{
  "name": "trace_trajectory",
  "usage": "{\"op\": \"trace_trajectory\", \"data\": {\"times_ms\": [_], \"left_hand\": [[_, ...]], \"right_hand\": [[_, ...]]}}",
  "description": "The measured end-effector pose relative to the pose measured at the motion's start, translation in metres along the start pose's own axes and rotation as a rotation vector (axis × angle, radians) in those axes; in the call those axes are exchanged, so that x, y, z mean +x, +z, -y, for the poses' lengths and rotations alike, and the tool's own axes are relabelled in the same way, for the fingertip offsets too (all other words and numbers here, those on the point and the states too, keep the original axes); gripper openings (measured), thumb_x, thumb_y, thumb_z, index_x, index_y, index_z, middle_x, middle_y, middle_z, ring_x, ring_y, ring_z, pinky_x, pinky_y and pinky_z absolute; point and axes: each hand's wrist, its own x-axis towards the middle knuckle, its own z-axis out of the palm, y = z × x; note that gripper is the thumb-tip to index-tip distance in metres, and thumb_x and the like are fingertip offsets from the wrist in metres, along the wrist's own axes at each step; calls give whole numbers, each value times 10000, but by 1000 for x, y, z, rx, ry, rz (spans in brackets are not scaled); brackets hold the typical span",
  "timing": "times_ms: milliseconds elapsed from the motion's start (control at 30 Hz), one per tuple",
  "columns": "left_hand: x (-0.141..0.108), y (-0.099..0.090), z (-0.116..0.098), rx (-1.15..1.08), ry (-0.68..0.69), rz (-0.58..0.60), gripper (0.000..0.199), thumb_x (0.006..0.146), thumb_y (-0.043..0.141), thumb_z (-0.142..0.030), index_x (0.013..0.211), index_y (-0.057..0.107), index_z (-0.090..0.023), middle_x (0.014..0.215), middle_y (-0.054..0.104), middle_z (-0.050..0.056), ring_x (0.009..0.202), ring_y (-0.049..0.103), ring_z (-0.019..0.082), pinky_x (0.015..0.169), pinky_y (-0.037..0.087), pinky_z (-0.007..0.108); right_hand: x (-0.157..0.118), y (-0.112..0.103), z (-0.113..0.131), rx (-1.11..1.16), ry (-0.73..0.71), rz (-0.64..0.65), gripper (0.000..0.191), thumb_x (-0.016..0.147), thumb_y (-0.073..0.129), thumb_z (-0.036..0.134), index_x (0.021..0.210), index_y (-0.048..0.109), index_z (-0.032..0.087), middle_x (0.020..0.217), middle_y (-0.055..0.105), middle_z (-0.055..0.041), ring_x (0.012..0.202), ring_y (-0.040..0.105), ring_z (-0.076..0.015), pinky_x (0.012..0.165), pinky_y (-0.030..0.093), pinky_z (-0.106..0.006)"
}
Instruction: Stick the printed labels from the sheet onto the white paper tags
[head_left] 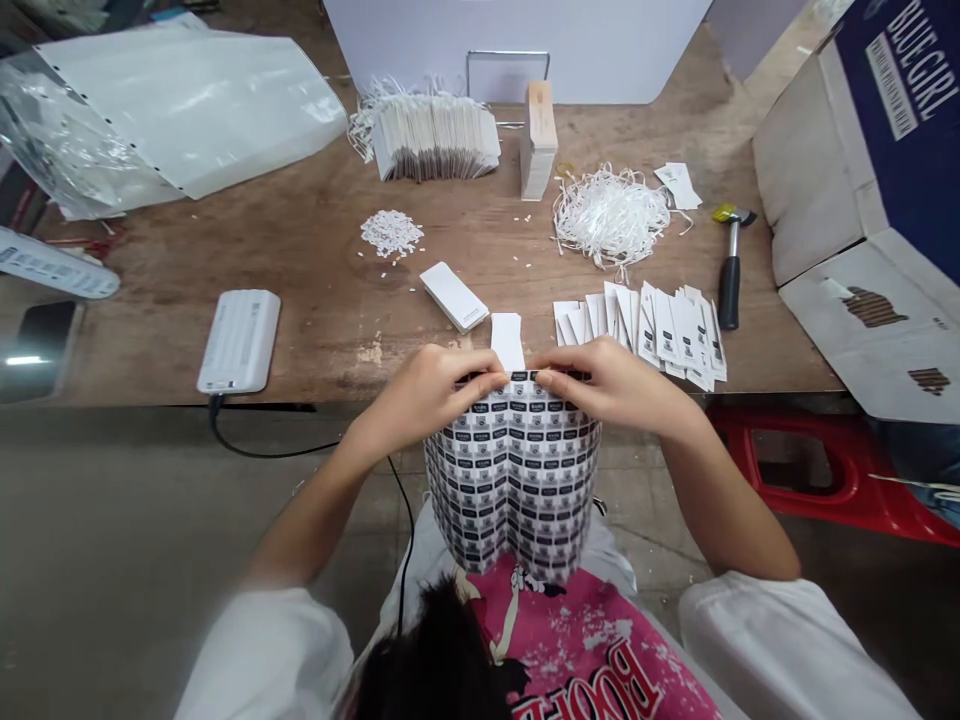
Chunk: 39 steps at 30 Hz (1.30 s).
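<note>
My left hand and my right hand pinch the top edge of a curved sheaf of printed labels, which has rows of black-and-white labels and hangs down towards my lap. A plain white tag rises between my fingertips, its lower end hidden by them. Near my left hand lies a small stack of white tags. To the right of my right hand, a fanned row of cut white tags rests on the wooden workbench.
Farther back are a large stack of strung tags, white string scraps, paper bits and a hammer. A white corded box sits left, a plastic bag behind it. A cardboard box and red stool stand right.
</note>
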Motion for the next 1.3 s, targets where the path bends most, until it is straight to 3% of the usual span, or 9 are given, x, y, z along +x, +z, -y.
{"op": "trace_trajectory", "data": {"times_ms": [200,400,467,567,767,867,967,1100,1300], "left_hand": [[-26,-29,13,179,-131,-158,292,928,486,-421,887,689,-214,756,707,-1,655,614,140,623,365,246],[-38,-86,66,426,-384,-529,293,863,576,-455,1025,675,-232,763,671,25,724,615,191,711,423,290],[-37,-88,91,464,-443,-606,293,875,565,-385,1095,652,-212,884,683,64,844,630,228,795,448,331],[-35,-63,119,569,-468,-682,375,908,489,-293,1251,574,-170,1281,589,137,1216,507,290,1044,356,424],[-57,-7,140,581,-519,-306,540,971,307,-391,1457,359,-162,1540,350,79,1444,260,248,1188,197,441],[-82,-12,147,604,-470,-226,562,981,271,-416,1488,298,-177,1567,285,53,1463,209,229,1204,163,432],[-107,-26,153,620,-397,-150,558,988,253,-421,1501,263,-201,1578,252,26,1472,174,203,1211,145,418],[-124,-35,160,644,-359,-99,570,991,243,-436,1511,221,-205,1583,228,22,1476,150,188,1216,133,408],[-129,-35,165,645,-359,-89,566,990,253,-433,1517,183,-238,1588,206,-3,1475,143,182,1219,130,412]], "right_hand": [[49,2,18,-128,-94,-6,232,884,576,252,699,674,152,549,579,13,482,448,-82,494,288,-242],[187,13,36,-307,-272,-72,96,784,706,243,743,731,160,624,624,-24,610,550,-133,590,390,-267],[231,25,35,-396,-298,-87,84,730,754,238,745,742,156,643,635,-37,669,581,-164,643,430,-293],[265,49,33,-577,-142,-73,109,743,729,216,812,747,135,756,686,-88,787,630,-240,731,469,-368],[233,62,14,-585,-166,-150,334,891,408,100,1074,688,108,1152,656,-165,1085,585,-278,934,422,-426],[201,35,-15,-413,58,-417,416,862,375,54,1193,626,75,1265,598,-168,1187,532,-253,1015,392,-387],[172,21,-38,-324,299,-429,417,854,461,137,1232,572,2,1200,621,-238,1065,610,-287,950,451,-442],[154,50,-37,-252,325,-253,785,778,642,355,1431,346,35,1210,606,-244,1043,618,-340,851,516,-464],[167,92,-7,-534,398,-208,881,711,581,123,1456,164,-94,1189,541,-349,1098,540,-438,895,449,-532]]}}
